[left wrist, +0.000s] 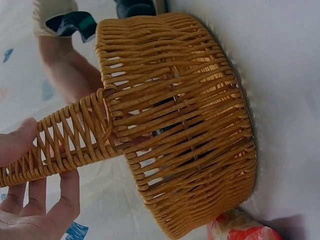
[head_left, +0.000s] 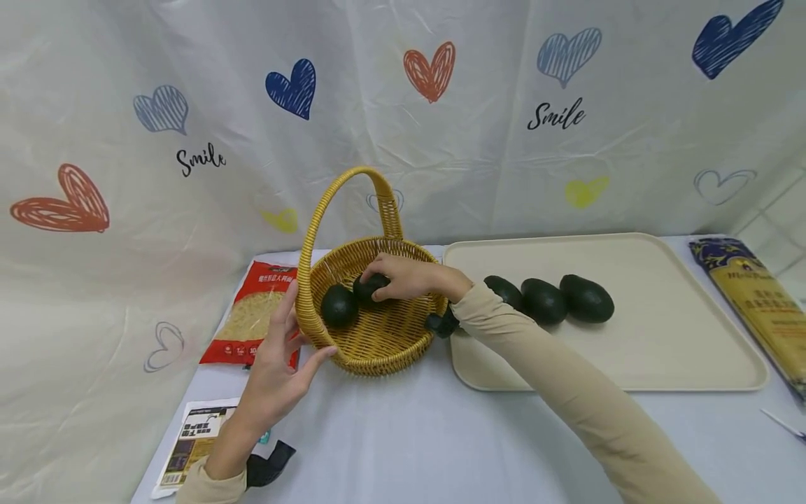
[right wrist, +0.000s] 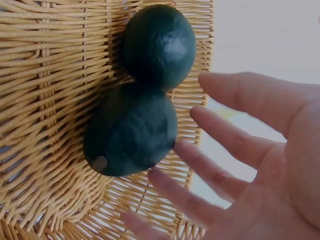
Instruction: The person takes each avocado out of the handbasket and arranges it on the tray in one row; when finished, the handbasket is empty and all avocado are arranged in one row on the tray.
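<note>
A yellow wicker basket (head_left: 384, 343) with a tall arched handle (left wrist: 75, 132) stands on the table. My left hand (head_left: 277, 371) holds the handle's near left side, thumb on one face and fingers on the other. Inside the basket lie two dark green avocados, one (head_left: 340, 306) at the left and one (right wrist: 135, 132) beside it, the two touching. Over the basket, my right hand (head_left: 406, 276) has its fingers loosely spread, the middle fingertips at the second avocado's edge. Three more avocados (head_left: 588, 299) lie in a row on a cream tray (head_left: 680, 315) to the right.
Left of the basket lies a red pasta bag (head_left: 245, 315), with a white-edged packet (head_left: 195, 434) nearer me, partly behind my left wrist. A gold and purple bag (head_left: 755, 301) sits beyond the tray's right edge. A patterned white curtain (head_left: 378, 105) hangs behind the table.
</note>
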The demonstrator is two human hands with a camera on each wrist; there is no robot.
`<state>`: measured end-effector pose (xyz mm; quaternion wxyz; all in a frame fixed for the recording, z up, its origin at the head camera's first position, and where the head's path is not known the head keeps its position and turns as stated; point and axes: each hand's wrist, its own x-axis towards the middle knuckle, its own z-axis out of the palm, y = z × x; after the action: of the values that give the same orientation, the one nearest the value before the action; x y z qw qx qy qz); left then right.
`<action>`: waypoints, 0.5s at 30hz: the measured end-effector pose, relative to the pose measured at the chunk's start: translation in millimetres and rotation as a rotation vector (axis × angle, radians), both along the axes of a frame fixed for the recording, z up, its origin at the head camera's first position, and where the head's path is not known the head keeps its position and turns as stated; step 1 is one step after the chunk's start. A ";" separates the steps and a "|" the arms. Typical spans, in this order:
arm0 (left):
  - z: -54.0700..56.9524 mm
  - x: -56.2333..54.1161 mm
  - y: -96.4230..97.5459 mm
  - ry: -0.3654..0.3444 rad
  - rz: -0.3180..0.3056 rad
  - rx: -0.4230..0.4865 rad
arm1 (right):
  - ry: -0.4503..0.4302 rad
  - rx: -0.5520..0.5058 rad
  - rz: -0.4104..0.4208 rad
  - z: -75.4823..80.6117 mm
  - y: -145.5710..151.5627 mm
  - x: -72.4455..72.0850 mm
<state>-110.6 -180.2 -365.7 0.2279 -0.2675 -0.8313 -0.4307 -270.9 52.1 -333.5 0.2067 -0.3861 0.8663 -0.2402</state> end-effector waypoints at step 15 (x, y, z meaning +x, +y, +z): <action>-0.4 0.0 0.1 -0.019 0.001 0.010 | -0.018 0.154 0.030 6.0 -14.9 -10.1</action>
<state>-110.6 -180.2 -366.1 0.2217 -0.2620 -0.8313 -0.4373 -281.1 37.2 -327.5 0.2475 -0.3798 0.8744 -0.1730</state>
